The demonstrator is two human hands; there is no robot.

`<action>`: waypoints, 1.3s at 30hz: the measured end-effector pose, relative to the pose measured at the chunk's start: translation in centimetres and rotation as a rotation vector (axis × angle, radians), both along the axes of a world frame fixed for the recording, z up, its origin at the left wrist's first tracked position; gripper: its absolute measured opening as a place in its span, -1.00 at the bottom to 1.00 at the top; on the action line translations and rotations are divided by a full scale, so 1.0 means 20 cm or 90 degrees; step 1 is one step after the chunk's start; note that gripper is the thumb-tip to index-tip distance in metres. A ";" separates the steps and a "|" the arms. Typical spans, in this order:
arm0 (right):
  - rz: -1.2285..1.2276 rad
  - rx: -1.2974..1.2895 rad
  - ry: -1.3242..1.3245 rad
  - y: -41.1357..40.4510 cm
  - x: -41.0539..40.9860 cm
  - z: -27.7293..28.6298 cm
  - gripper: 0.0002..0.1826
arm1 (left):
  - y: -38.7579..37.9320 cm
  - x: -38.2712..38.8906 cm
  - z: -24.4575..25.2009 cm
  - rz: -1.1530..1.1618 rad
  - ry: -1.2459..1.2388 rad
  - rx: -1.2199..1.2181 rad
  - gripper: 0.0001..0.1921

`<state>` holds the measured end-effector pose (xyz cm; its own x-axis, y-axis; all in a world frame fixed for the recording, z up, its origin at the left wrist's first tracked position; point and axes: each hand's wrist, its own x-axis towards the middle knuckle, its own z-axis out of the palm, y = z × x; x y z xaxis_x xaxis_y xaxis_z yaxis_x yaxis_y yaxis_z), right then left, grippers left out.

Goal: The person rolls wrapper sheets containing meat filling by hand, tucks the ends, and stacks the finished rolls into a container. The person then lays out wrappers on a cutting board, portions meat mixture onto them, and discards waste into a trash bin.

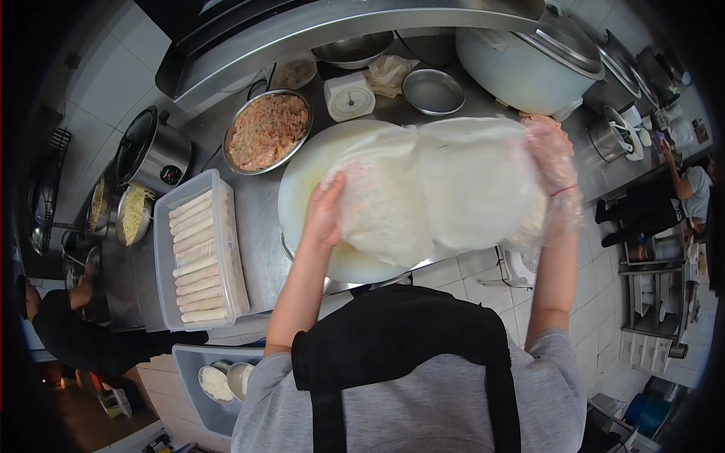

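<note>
My left hand (325, 206) is bare and grips the near-left side of a pale, thin wrapper sheet (391, 209), thumb on top. At the far right edge of a second pale wrapper sheet (476, 175) is my right hand (546, 153), in a clear plastic glove with a red band at the wrist. Both sheets hang over a large round white cutting board (308, 187), overlapping in the middle and blurred by motion. Beyond the board's left edge stands a metal bowl of minced filling (269, 133).
Left of the board, a clear plastic container (241, 272) holds several pale rolls (198, 257). A kitchen scale (349, 96), an empty metal bowl (433, 92) and a large lidded cooker (521, 68) line the back. A steel shelf (340, 28) overhangs the counter. People (73, 334) stand at both sides.
</note>
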<state>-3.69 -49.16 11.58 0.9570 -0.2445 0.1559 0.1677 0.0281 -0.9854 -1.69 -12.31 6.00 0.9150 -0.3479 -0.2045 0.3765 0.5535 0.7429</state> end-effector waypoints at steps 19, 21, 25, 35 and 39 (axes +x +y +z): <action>-0.397 0.014 0.140 -1.03 -0.16 -0.48 -0.63 | 0.45 0.16 -0.45 0.091 0.138 0.065 -0.70; -0.528 -0.380 0.260 -1.11 -0.22 -0.52 -0.61 | 0.47 0.15 -0.47 0.108 0.162 0.050 -0.67; -0.601 -0.787 -0.024 -0.69 -0.10 -0.37 -0.57 | 0.21 0.08 -0.24 0.113 0.075 0.208 -0.68; 0.457 0.854 0.216 0.95 0.01 -0.48 -0.06 | 0.33 -0.23 0.03 0.041 -0.076 0.237 -0.56; 0.451 0.760 0.194 0.89 0.16 -0.50 -0.13 | 0.45 -0.50 -0.08 -0.336 -0.075 0.264 -0.62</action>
